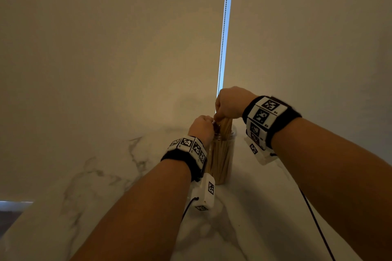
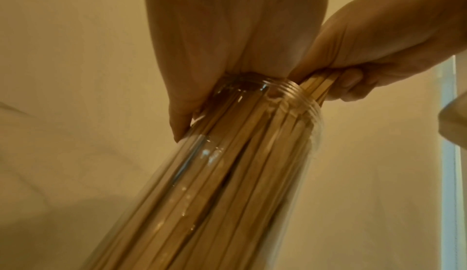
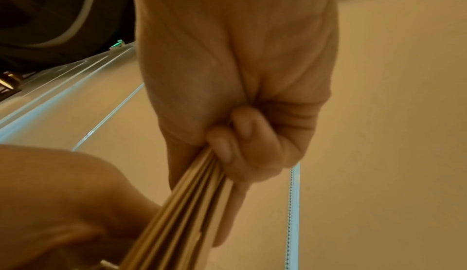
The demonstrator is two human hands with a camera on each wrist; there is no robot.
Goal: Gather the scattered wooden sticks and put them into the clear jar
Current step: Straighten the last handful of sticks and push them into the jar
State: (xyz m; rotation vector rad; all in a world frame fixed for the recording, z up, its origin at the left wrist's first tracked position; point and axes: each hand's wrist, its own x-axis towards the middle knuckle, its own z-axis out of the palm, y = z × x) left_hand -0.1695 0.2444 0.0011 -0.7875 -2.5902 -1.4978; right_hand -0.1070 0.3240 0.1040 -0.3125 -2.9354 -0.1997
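Observation:
A tall clear jar [image 1: 221,161] stands upright on the marble table, packed with wooden sticks [image 1: 220,154]. My left hand [image 1: 203,126] grips the jar round its threaded neck [image 2: 293,92], thumb down its side. My right hand [image 1: 221,114] is just above the mouth, fingers curled round a bundle of sticks [image 3: 192,200] whose lower ends are inside the jar. In the left wrist view the jar [image 2: 227,184] fills the middle and the right hand [image 2: 353,78] pinches the stick tops [image 2: 321,86] at the rim. No loose sticks show on the table.
The white marble table [image 1: 106,186] runs to a wall of beige blinds [image 1: 106,48] close behind the jar. A bead chain [image 1: 223,27] hangs in a bright gap above the jar. A black cable [image 1: 316,222] trails from my right wrist. The table's left edge [image 1: 14,218] is near.

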